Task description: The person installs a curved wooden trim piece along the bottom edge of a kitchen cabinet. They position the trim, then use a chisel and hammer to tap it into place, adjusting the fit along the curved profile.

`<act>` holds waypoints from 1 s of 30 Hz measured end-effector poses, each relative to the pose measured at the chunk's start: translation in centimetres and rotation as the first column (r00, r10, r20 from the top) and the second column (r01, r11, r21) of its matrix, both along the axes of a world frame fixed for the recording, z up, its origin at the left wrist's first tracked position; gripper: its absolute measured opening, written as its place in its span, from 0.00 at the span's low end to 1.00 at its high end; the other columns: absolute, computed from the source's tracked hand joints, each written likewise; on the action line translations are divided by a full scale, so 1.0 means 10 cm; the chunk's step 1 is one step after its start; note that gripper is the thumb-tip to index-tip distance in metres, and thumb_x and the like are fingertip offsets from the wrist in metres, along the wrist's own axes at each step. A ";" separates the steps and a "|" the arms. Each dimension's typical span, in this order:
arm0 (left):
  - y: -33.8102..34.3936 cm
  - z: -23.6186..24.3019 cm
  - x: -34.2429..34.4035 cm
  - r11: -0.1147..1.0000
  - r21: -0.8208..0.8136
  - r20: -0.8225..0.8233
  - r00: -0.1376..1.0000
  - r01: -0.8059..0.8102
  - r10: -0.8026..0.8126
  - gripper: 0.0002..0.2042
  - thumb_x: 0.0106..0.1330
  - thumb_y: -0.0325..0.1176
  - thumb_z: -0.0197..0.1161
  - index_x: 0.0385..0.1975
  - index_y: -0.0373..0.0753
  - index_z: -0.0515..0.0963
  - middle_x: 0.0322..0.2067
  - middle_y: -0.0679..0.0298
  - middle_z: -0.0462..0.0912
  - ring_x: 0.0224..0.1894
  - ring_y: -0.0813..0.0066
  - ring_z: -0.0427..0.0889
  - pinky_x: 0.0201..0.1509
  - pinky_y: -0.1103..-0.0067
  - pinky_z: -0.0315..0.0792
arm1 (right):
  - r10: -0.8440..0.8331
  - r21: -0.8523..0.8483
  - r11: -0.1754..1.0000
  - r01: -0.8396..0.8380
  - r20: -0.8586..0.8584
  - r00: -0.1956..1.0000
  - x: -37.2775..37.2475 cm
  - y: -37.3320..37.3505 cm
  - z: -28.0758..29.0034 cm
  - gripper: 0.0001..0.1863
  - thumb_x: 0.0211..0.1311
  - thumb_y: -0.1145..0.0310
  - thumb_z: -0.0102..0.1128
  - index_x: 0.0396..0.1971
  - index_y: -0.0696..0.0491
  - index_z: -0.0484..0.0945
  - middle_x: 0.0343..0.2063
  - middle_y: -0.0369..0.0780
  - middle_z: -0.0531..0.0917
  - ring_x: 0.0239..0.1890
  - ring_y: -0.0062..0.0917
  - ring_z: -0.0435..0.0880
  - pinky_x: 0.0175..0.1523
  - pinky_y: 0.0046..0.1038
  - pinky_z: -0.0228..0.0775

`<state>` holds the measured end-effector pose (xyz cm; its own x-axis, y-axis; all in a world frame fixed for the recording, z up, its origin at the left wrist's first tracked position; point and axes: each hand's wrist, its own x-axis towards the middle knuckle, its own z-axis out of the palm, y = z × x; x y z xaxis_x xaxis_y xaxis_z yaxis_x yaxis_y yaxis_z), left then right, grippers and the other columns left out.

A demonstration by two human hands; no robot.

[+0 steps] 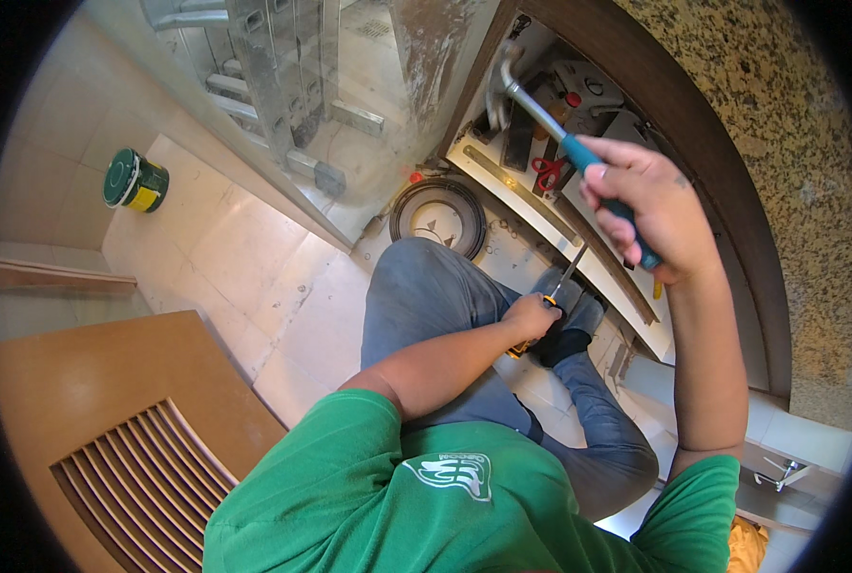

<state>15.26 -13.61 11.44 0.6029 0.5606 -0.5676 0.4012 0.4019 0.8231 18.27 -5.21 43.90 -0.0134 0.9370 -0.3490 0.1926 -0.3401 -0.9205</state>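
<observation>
Hammer (576, 150) sits clasped inside right grip (647, 202).

Bucket (136, 181) and ladder (271, 91) set about a tiled floor (230, 263).
The green, lidded bucket is placed at upper left; the ladder is seen through smeared glass (373, 158). A louvred wooden panel (139, 382) is shown at lower left, speckled stone (788, 143) at upper right, a metal valve (782, 475) at lower right.

We are holding our right forearm (712, 353) outstretched on the right, our right hand (647, 196) gripping with its fingers curled toward the left. Our left forearm (445, 371) is slanting across our bent left leg (411, 291), our left hand (533, 317) gripping too, nearer and further left.
</observation>
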 end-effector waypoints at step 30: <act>0.00 -0.01 0.00 0.999 -0.022 0.038 0.999 -0.023 0.024 0.21 0.65 0.46 0.67 0.35 0.30 0.75 0.19 0.57 0.83 0.22 0.64 0.85 0.31 0.69 0.77 | -0.097 0.034 0.995 0.098 -0.029 0.995 0.00 -0.04 -0.07 0.25 0.70 0.73 0.54 0.65 0.66 0.70 0.27 0.35 0.76 0.15 0.10 0.68 0.14 0.15 0.59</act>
